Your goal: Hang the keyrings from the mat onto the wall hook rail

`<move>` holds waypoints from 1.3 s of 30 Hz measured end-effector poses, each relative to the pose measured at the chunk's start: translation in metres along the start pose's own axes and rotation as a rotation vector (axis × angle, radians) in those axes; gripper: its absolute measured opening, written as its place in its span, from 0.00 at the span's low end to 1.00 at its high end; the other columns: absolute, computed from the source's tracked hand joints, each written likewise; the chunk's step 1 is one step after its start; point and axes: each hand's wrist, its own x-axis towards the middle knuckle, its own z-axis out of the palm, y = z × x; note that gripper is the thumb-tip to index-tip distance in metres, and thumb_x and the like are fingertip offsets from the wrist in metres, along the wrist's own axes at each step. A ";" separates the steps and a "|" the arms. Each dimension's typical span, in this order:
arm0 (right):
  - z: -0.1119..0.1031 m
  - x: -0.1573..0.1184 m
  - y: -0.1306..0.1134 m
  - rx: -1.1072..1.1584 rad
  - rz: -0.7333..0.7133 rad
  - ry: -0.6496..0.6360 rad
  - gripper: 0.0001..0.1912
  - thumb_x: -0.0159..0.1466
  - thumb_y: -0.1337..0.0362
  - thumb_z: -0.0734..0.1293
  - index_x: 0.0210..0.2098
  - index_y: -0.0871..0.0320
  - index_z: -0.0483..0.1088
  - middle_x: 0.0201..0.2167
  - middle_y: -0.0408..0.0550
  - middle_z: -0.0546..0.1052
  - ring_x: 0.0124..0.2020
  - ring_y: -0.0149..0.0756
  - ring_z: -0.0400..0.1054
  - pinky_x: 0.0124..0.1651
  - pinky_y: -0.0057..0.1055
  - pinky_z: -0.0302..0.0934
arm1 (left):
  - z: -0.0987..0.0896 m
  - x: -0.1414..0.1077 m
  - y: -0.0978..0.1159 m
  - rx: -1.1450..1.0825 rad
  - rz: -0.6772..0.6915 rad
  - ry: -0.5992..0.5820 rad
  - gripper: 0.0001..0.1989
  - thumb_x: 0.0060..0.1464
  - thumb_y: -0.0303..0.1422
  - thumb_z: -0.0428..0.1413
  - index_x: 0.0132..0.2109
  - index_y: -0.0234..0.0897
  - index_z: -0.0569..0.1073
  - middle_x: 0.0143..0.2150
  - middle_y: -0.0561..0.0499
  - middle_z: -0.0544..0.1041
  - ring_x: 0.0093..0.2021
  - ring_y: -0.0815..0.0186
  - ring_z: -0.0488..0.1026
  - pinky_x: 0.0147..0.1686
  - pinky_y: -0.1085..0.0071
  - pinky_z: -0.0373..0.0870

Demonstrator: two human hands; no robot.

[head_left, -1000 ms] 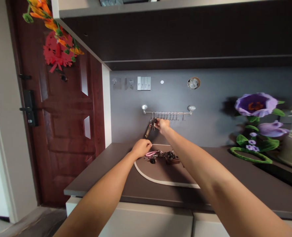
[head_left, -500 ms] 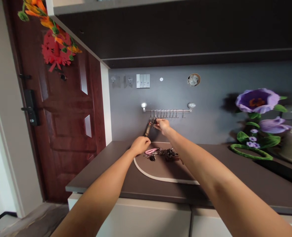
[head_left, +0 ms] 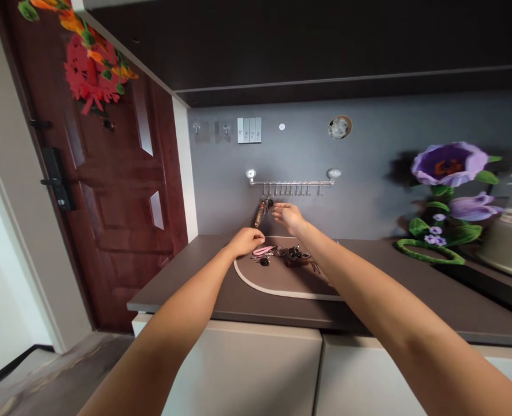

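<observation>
A bunch of keys with a brown patterned strap [head_left: 260,214] hangs from a left hook of the metal hook rail [head_left: 291,183] on the grey wall. My right hand [head_left: 289,217] is just right of the keys, fingers stretched out, holding nothing. My left hand [head_left: 246,240] is closed at the lower end of the strap; its fingertips are too small to show clearly what they grip. Below, on a brown mat with a pale rim [head_left: 277,292], lie a pink loop [head_left: 263,251] with keys and a dark bunch of keys [head_left: 296,254].
Purple artificial flowers [head_left: 450,166] and a pale rounded appliance [head_left: 509,242] stand at the right. A dark shelf [head_left: 325,46] overhangs the counter [head_left: 186,277]. At the left is a dark red door [head_left: 121,231] with a black handle.
My right hand has let go of the keys, its fingers now apart beside them. The keys stay hanging at the rail. The whole view has shifted slightly, showing more floor.
</observation>
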 end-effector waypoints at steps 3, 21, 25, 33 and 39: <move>-0.003 -0.017 0.007 -0.070 -0.027 -0.055 0.07 0.52 0.72 0.61 0.32 0.60 0.66 0.33 0.49 0.73 0.27 0.26 0.65 0.32 0.25 0.61 | 0.000 -0.001 0.001 -0.085 -0.008 -0.038 0.12 0.47 0.35 0.50 0.35 0.34 0.75 0.34 0.50 0.76 0.33 0.69 0.70 0.36 0.74 0.62; -0.028 -0.050 0.053 -0.915 -0.464 -0.249 0.08 0.55 0.71 0.61 0.31 0.58 0.72 0.29 0.48 0.75 0.32 0.34 0.67 0.40 0.28 0.57 | 0.000 -0.004 0.000 -0.085 -0.019 -0.302 0.11 0.41 0.35 0.55 0.31 0.32 0.76 0.27 0.50 0.75 0.29 0.70 0.68 0.31 0.76 0.61; -0.028 -0.046 0.056 -0.888 -0.469 -0.259 0.07 0.54 0.70 0.63 0.29 0.57 0.72 0.28 0.47 0.75 0.31 0.34 0.66 0.40 0.28 0.56 | -0.001 -0.004 0.001 -0.115 -0.030 -0.266 0.09 0.42 0.33 0.55 0.31 0.32 0.75 0.27 0.50 0.75 0.29 0.70 0.68 0.32 0.75 0.61; -0.025 -0.046 0.053 -1.009 -0.506 -0.306 0.07 0.55 0.68 0.61 0.31 0.57 0.72 0.29 0.47 0.74 0.30 0.34 0.65 0.37 0.27 0.55 | -0.004 -0.003 0.004 -0.393 -0.111 -0.172 0.09 0.45 0.32 0.54 0.31 0.29 0.72 0.25 0.52 0.72 0.25 0.73 0.66 0.31 0.73 0.62; -0.023 -0.047 0.054 -0.901 -0.464 -0.277 0.06 0.54 0.67 0.62 0.30 0.56 0.71 0.26 0.45 0.74 0.28 0.32 0.65 0.36 0.27 0.55 | -0.003 0.000 0.003 -0.623 -0.184 -0.051 0.08 0.44 0.30 0.56 0.32 0.28 0.69 0.26 0.52 0.72 0.27 0.73 0.67 0.34 0.71 0.64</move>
